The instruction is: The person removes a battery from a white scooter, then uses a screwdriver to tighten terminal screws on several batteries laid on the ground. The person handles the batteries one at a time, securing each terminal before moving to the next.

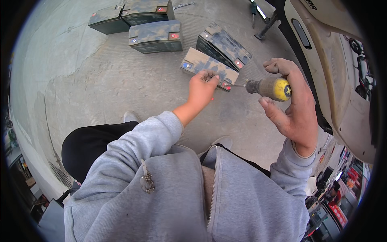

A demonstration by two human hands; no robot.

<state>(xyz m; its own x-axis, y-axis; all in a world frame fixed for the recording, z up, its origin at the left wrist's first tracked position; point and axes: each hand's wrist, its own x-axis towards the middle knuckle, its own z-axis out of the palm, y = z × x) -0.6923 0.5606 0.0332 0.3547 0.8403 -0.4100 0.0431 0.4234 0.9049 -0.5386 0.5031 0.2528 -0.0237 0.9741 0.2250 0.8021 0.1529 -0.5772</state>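
A dusty battery (209, 63) with a blue and a red terminal lies on the floor in front of me. Over its near edge, close to the red terminal (226, 85), my left hand (203, 86) has its fingertips pinched together; what they hold is too small to make out. A screwdriver (269, 89) with a brown and yellow handle points its shaft at that red terminal. Around the handle, my right hand (296, 103) is spread, thumb and fingers apart from its sides. Whether the palm touches the handle's end cannot be seen.
Another battery (225, 46) lies close behind the first. Several more, including a near one (155, 37), stand at the far left, with a wrench (184, 5) beyond. A second screwdriver (253, 14) lies at the far right. A beige vehicle body (326, 60) borders my right side.
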